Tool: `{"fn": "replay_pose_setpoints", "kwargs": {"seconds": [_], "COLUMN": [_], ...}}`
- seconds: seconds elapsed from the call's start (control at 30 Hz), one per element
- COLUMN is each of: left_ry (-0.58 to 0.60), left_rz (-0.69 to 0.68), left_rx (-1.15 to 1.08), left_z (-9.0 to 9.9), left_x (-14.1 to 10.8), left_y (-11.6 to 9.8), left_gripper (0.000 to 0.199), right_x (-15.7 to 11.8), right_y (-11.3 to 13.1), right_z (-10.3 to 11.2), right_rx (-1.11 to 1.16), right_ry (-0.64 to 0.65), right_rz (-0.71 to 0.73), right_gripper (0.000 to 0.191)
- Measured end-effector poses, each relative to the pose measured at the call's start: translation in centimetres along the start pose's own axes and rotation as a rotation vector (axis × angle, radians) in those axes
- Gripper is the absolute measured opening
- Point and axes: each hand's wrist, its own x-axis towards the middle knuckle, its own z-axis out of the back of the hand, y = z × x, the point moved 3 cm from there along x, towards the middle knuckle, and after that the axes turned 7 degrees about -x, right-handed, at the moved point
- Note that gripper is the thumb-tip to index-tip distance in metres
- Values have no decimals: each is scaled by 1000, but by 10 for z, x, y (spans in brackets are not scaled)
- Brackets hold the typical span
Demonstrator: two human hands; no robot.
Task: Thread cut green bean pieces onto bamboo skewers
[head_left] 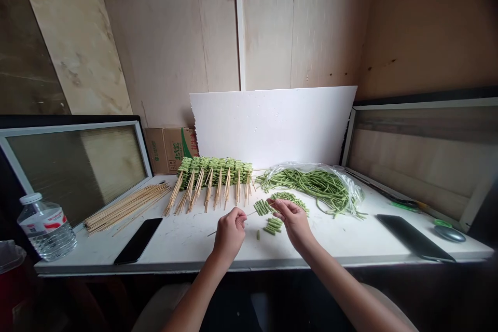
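Between my hands a thin skewer (251,213) carries a row of short green bean pieces (262,207). My left hand (230,231) is closed round the skewer's left part. At the right end of the row, my right hand (291,218) pinches with thumb and fingers; whether it grips a bean piece or the skewer tip is too small to tell. Below lie several loose cut pieces (273,225), and a larger cut pile (290,198) is partly hidden behind my right hand. Finished bean skewers (216,168) are stacked at the back, their sticks pointing towards me.
Bare skewers (126,206), a black phone (139,241) and a water bottle (47,228) are on the left. Long beans (315,187) in a plastic bag lie at the back right. A dark flat device (412,237) and a rounded object (450,233) sit on the right of the white table (187,249).
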Motion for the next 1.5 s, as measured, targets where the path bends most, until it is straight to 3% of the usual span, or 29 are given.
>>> {"fn": "replay_pose_setpoints", "kwargs": {"seconds": [0.47, 0.77, 1.0, 1.07, 1.27, 1.5], "left_ry": [-34, -29, -38, -44, -66, -52], "left_rz": [-9, 8, 41, 50, 90, 92], "left_rx": [-13, -43, -59, -61, -68, -52], "left_z": [1, -7, -3, -1, 5, 6], "left_x": [-1, -5, 0, 2, 7, 8], "left_y": [-2, -12, 0, 5, 15, 18], "left_gripper": [22, 20, 20, 21, 20, 19], "right_x": [-13, -16, -4, 6, 34, 30], "right_y": [12, -4, 3, 4, -9, -27], "right_z": [-9, -14, -3, 10, 48, 48], "right_rx": [34, 12, -19, -154, -878, -1187], "right_ry": [-36, -111, -40, -18, 93, 209], "right_rz": [35, -16, 23, 64, 245, 293], "right_gripper": [31, 37, 50, 52, 34, 16]}}
